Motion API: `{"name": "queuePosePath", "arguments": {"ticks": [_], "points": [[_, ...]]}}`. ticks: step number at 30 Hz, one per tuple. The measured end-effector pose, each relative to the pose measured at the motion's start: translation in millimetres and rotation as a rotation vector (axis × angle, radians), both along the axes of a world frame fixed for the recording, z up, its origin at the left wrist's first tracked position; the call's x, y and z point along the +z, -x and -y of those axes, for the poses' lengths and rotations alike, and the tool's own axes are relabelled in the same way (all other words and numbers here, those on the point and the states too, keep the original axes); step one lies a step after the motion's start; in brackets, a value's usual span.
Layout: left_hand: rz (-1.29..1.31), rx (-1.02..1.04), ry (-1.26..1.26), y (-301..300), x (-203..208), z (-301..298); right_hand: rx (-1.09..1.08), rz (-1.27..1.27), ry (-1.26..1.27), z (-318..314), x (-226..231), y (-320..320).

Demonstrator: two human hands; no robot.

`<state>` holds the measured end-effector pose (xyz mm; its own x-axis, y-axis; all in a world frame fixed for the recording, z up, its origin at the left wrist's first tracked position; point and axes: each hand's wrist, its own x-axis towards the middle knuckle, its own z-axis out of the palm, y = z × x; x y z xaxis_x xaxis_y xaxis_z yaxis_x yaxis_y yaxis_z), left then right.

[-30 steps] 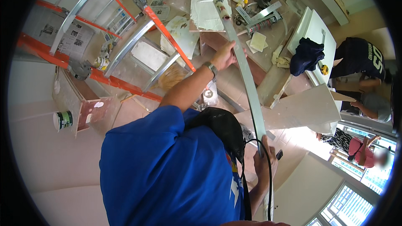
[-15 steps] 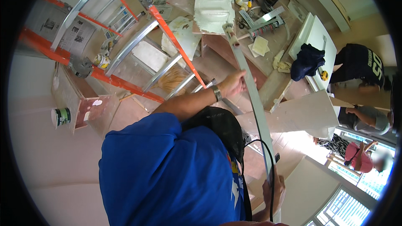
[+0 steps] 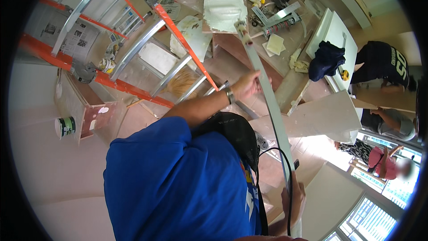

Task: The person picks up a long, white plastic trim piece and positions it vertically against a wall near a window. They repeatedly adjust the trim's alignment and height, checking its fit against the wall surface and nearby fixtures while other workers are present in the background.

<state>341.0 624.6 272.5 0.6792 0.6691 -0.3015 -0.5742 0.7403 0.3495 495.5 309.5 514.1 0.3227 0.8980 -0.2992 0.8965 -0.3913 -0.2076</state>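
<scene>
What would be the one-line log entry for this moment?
left hand: grips strip mid-length | right hand: holds strip's lower end | nearby: orange ladder

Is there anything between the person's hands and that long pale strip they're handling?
Nothing visible. The left hand already grips the long pale strip partway along, and the right hand holds its near end. A black cable runs beside it, not between.

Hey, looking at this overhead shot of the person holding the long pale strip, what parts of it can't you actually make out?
All in the head view:
- Right hand grip on the long pale strip: fingers masked by the strip and a black cable.
- Strip's lower end: cut off at the picture's bottom rim.
- Left hand: palm side turned away, finger contact unclear.
- Ladder feet: beyond the fisheye edge.
- Items on the messy board: too small.
</scene>
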Motion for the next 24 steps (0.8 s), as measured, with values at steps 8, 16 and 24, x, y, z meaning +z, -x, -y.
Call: {"name": "queuePosePath", "arguments": {"ticks": [8, 16, 24], "points": [[-0.104, -0.027, 0.019, -7, 2, -26, -0.033, -0.040, -0.021, -16, -6, 0], [0.027, -0.151, 0.138, -18, 56, 57, -0.125, -0.088, 0.160, 37, 80, -24], [0.030, 0.006, 0.036, -7, 8, -18, -0.031, 0.022, 0.008, -27, 21, 3]]}}
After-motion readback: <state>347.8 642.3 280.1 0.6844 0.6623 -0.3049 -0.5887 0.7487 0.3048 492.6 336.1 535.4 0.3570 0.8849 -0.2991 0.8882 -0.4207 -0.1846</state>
